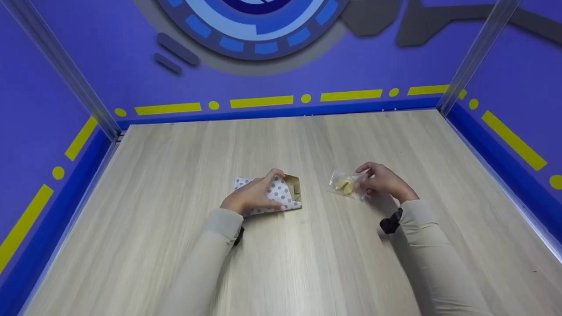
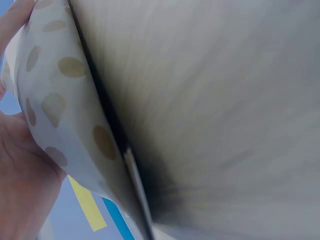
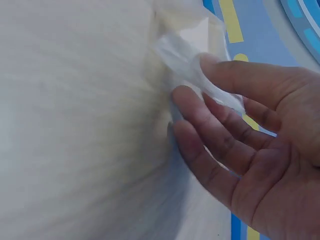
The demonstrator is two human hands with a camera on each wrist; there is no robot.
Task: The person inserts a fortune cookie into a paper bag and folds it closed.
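In the head view, the left hand (image 1: 254,194) partly hides the dotted bag (image 1: 279,192).

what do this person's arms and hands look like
The left sleeve and right sleeve are long and pale beige. A black device sits at the right wrist; a black edge shows at the left. Left hand and right hand are ungloved.

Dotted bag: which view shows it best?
The head view: the dotted bag shows its open end and brown inside. Left wrist gives a partial close-up of its dotted side; right wrist doesn't show it.
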